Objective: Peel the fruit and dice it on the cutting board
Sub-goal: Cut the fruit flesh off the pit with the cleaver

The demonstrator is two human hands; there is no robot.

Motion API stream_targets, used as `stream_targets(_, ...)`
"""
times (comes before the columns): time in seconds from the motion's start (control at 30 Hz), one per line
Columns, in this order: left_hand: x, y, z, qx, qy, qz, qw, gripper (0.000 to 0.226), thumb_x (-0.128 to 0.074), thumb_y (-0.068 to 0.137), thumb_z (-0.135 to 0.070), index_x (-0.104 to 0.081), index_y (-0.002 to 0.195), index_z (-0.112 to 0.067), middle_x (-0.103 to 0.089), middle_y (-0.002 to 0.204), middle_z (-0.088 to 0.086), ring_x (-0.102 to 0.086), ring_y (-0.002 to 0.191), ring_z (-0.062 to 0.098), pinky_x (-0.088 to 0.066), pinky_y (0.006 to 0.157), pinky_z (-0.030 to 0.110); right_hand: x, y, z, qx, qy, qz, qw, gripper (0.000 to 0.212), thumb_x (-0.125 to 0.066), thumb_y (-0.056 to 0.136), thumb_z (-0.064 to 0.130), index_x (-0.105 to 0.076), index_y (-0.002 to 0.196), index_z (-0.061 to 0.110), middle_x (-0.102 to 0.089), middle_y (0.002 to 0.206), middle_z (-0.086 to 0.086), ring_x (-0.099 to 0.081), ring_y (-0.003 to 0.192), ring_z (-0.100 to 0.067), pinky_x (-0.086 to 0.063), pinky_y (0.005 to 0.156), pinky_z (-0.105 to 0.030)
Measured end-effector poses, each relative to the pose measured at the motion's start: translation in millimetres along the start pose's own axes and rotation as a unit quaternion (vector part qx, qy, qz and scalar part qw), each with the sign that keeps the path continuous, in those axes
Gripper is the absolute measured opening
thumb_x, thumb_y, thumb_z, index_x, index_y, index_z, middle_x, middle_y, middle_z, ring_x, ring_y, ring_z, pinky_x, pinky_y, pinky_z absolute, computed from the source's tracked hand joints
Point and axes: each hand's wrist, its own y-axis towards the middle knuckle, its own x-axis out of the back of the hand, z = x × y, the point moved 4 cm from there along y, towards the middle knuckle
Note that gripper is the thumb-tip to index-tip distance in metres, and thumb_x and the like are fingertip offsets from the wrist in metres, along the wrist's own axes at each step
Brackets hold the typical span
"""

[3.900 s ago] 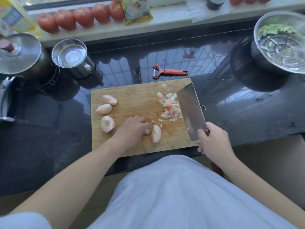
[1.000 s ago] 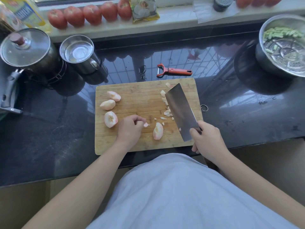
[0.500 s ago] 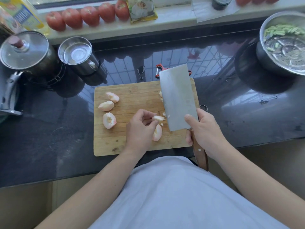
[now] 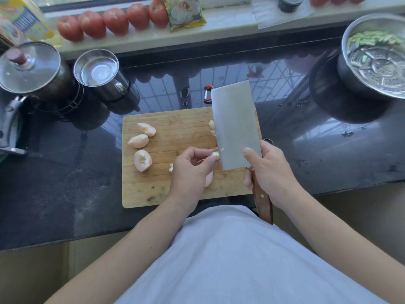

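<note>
Head view: left hand (image 4: pixel 192 170) pinches a small fruit bit (image 4: pixel 215 155) between thumb and fingertips, right against the left edge of the cleaver (image 4: pixel 235 126) blade. Right hand (image 4: pixel 268 172) is wrapped round the handle, forefinger laid on the blade's flat; blade tilted up, long axis running away from the body, covering the right side of the cutting board (image 4: pixel 153 189). Three peeled wedges (image 4: pixel 142 160) sit well apart at board's left, closer to the left hand; a fourth piece lies partly hidden under that hand. Diced pile mostly hidden behind the blade. Likely next: drop the bit, pull over a wedge.
</note>
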Motion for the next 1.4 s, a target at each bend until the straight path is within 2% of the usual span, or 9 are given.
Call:
stream_targets(0.17,-3,-2,-1,0.034,-0.064,0.016,0.997,0.009,-0.076,0.089,0.003,-0.07,0.089,-0.004,-0.079,0.109,0.006,-0.072,0.113,0.022,-0.055,0.102,0.037,2,0,0,0.002,0.006,-0.013,1.0,0.016,-0.05,0.104,0.021,-0.065,0.106,0.021,-0.075,0.088,-0.007,-0.056,0.045,-0.026,-0.049,0.045,-0.034)
stream_targets(0.33,-9,-4,-1,0.077,-0.131,0.02,0.988,0.009,-0.07,0.091,0.009,-0.066,0.089,0.001,-0.079,0.106,0.011,-0.073,0.111,0.021,-0.058,0.097,0.031,2,4,-4,0.009,0.011,-0.018,1.0,0.014,-0.051,0.102,0.024,-0.065,0.101,0.025,-0.071,0.085,-0.027,-0.055,0.047,-0.033,-0.049,0.049,-0.038)
stream_targets(0.5,-15,-5,-1,0.099,-0.187,0.037,0.977,0.009,-0.065,0.093,0.012,-0.062,0.091,0.003,-0.077,0.109,0.021,-0.07,0.118,0.027,-0.06,0.093,0.028,1,4,0,0.009,0.031,-0.022,0.999,0.015,-0.05,0.104,0.022,-0.064,0.099,0.023,-0.072,0.084,-0.021,-0.053,0.043,-0.026,-0.047,0.049,-0.038)
stream_targets(0.67,-15,-5,2,0.117,-0.188,0.047,0.974,0.008,-0.066,0.092,0.01,-0.063,0.098,0.004,-0.076,0.11,0.021,-0.072,0.115,0.027,-0.059,0.086,0.024,1,2,2,0.011,0.033,-0.023,0.999,0.016,-0.049,0.106,0.022,-0.063,0.101,0.025,-0.072,0.082,-0.019,-0.053,0.042,-0.022,-0.047,0.046,-0.035)
stream_targets(0.93,-17,-4,1,0.127,-0.194,0.049,0.972,0.009,-0.066,0.092,0.011,-0.064,0.099,0.006,-0.075,0.112,0.022,-0.071,0.114,0.031,-0.06,0.086,0.025,3,5,-3,-0.01,0.057,-0.019,0.998,0.015,-0.049,0.106,0.023,-0.063,0.102,0.026,-0.066,0.071,-0.025,-0.052,0.042,-0.022,-0.048,0.05,-0.036)
stream_targets(1.07,-17,-5,1,0.118,-0.161,0.044,0.979,0.008,-0.068,0.092,0.009,-0.063,0.096,0.004,-0.072,0.115,0.029,-0.072,0.111,0.034,-0.061,0.085,0.028,4,5,-4,-0.018,0.066,-0.013,0.998,0.016,-0.049,0.106,0.024,-0.064,0.103,0.025,-0.066,0.079,-0.032,-0.052,0.044,-0.024,-0.049,0.052,-0.038)
stream_targets(1.13,-17,-4,2,0.11,-0.14,0.037,0.983,0.008,-0.068,0.093,0.006,-0.063,0.095,0.001,-0.073,0.111,0.027,-0.073,0.106,0.034,-0.062,0.086,0.031,5,5,-2,-0.018,0.064,-0.013,0.998,0.016,-0.048,0.106,0.023,-0.064,0.103,0.023,-0.067,0.077,-0.028,-0.052,0.044,-0.023,-0.049,0.05,-0.036)
stream_targets(1.23,-15,-1,1,0.107,-0.125,0.03,0.986,0.005,-0.064,0.099,-0.001,-0.065,0.097,-0.006,-0.076,0.095,0.013,-0.072,0.092,0.025,-0.062,0.088,0.034,9,6,2,-0.013,0.07,-0.018,0.997,0.016,-0.048,0.106,0.02,-0.064,0.104,0.02,-0.07,0.07,-0.009,-0.052,0.043,-0.021,-0.048,0.046,-0.032)
stream_targets(1.4,-10,5,-1,0.142,-0.13,0.054,0.98,0.011,-0.061,0.102,-0.011,-0.071,0.106,-0.012,-0.07,0.085,0.001,-0.06,0.079,0.018,-0.051,0.068,0.025,16,4,10,-0.016,0.067,-0.009,0.998,0.017,-0.047,0.106,0.018,-0.064,0.108,0.016,-0.076,0.084,-0.002,-0.05,0.043,-0.018,-0.045,0.041,-0.029)
